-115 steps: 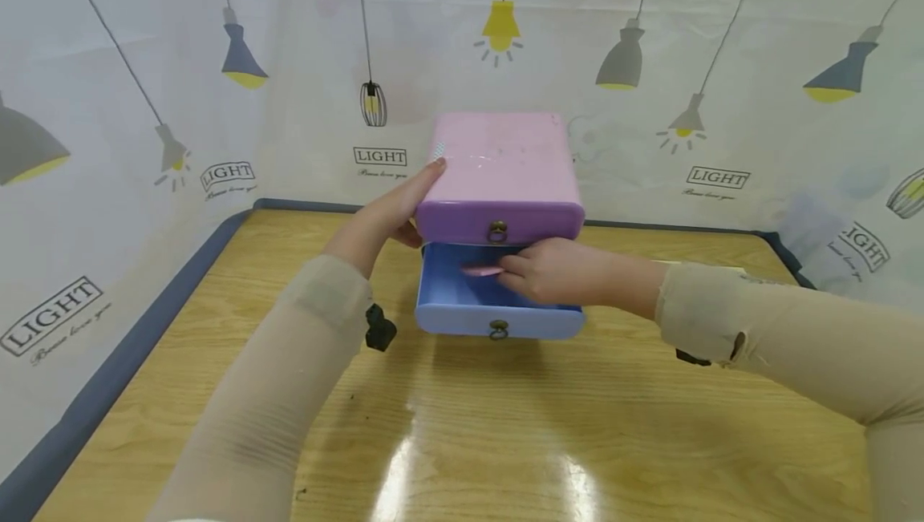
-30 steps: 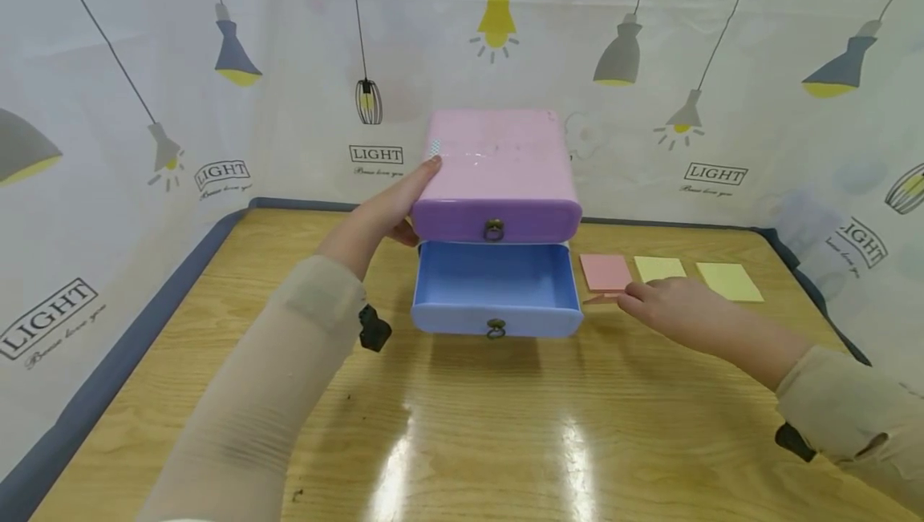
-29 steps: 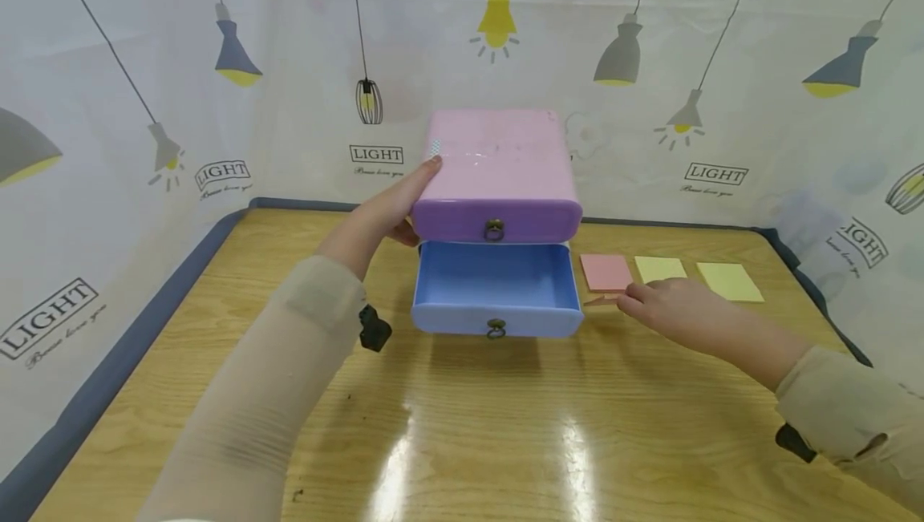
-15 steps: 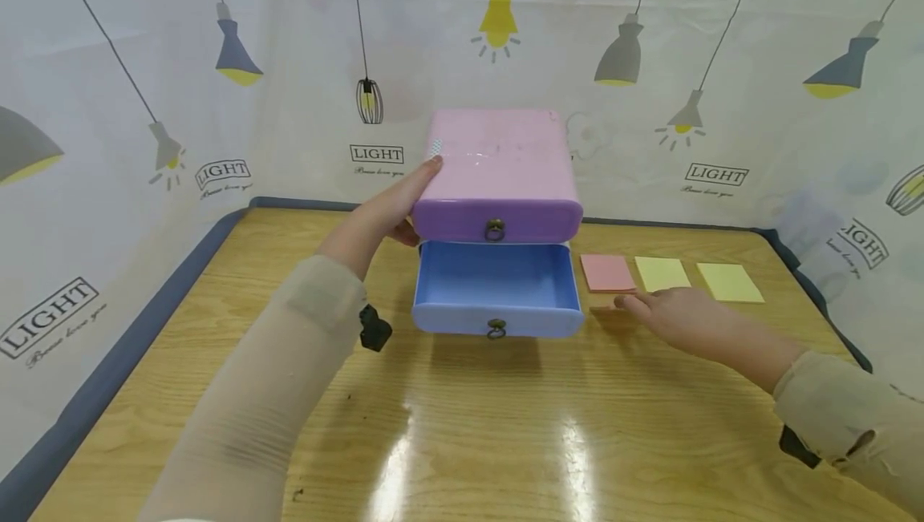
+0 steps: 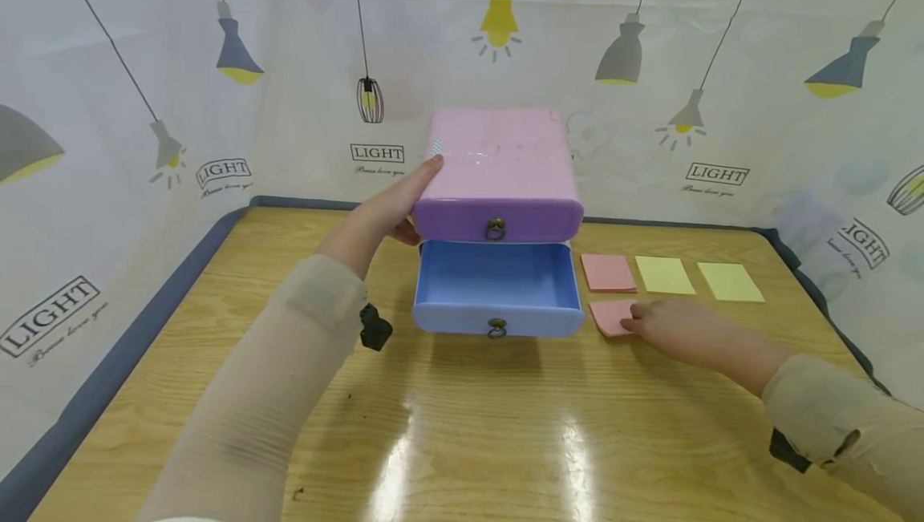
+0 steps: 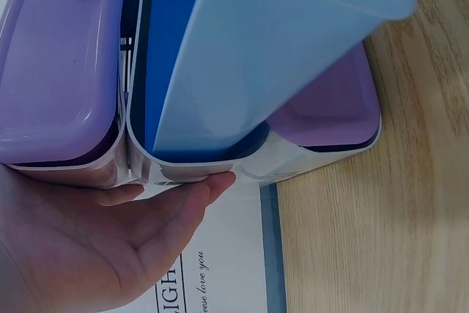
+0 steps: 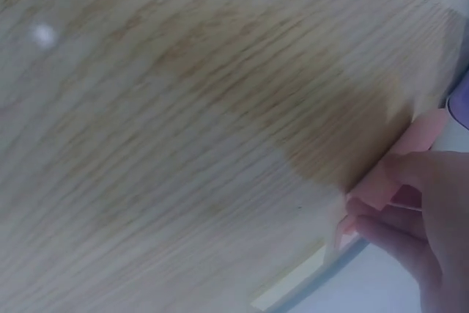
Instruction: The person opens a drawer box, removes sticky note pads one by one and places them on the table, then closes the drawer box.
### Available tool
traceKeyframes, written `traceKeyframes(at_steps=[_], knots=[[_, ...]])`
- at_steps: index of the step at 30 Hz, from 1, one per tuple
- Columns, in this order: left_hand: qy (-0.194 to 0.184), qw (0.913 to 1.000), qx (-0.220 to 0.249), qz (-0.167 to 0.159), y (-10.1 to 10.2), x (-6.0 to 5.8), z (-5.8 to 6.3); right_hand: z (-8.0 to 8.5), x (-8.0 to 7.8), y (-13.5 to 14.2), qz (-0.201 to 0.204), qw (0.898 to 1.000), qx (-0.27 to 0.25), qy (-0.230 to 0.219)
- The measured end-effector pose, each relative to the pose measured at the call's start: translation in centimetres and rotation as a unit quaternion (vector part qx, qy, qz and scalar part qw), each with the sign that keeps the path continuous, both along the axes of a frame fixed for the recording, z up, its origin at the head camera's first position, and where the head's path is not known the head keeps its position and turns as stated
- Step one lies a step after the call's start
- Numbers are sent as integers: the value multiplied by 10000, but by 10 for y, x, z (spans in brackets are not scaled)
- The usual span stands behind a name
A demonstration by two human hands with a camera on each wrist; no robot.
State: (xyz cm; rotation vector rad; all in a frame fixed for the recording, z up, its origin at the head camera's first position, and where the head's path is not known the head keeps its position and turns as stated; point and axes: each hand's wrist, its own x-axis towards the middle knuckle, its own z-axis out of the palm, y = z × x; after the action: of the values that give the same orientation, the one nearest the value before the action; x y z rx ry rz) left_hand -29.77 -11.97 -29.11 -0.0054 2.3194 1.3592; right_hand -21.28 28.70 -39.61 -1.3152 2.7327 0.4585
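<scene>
A small drawer cabinet with a pink top (image 5: pixel 501 153) stands at the middle back. Its purple drawer (image 5: pixel 462 220) is closed; below it, the blue drawer (image 5: pixel 462 319) is pulled out with nothing visible inside. My left hand (image 5: pixel 386 205) rests against the cabinet's left side, thumb at the top edge; in the left wrist view its fingers (image 6: pixel 172 229) lie along the side wall. To the right, my right hand (image 5: pixel 686 337) pinches the edge of a pink sticky note pad (image 5: pixel 609 317), low over the table. The right wrist view shows this pad (image 7: pixel 381 181) between thumb and fingers.
Behind the right hand lie another pink sticky note pad (image 5: pixel 608 272) and two yellow sticky note pads (image 5: pixel 664 274) in a row. Another purple drawer (image 6: pixel 330 104) shows below the blue one in the left wrist view. A printed cloth (image 5: pixel 303 137) walls the table.
My right hand has moved out of the blue drawer with a pink pad to the right of the cabinet, then drawn the pad nearer, just in front of the other pink one. My left hand stays put.
</scene>
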Motion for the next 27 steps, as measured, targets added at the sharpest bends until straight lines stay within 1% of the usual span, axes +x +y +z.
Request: traceKeyframes(at_steps=[4, 7, 12, 19, 27], knots=[[-15, 10000, 8, 4, -1, -2, -1, 1, 0, -4, -263, 9996, 68, 27], [-30, 10000, 10, -6, -1, -2, -1, 1, 2, -5, -268, 9994, 131, 159], [-69, 10000, -1, 15, 0, -4, -2, -2, 3, -6, -159, 9987, 206, 428], [-19, 10000, -89, -5, 0, -4, -2, -3, 4, -9, -286, 9985, 378, 289], [-25, 10000, -38, -27, 0, -3, -1, -5, 2, -9, -289, 9978, 542, 244]])
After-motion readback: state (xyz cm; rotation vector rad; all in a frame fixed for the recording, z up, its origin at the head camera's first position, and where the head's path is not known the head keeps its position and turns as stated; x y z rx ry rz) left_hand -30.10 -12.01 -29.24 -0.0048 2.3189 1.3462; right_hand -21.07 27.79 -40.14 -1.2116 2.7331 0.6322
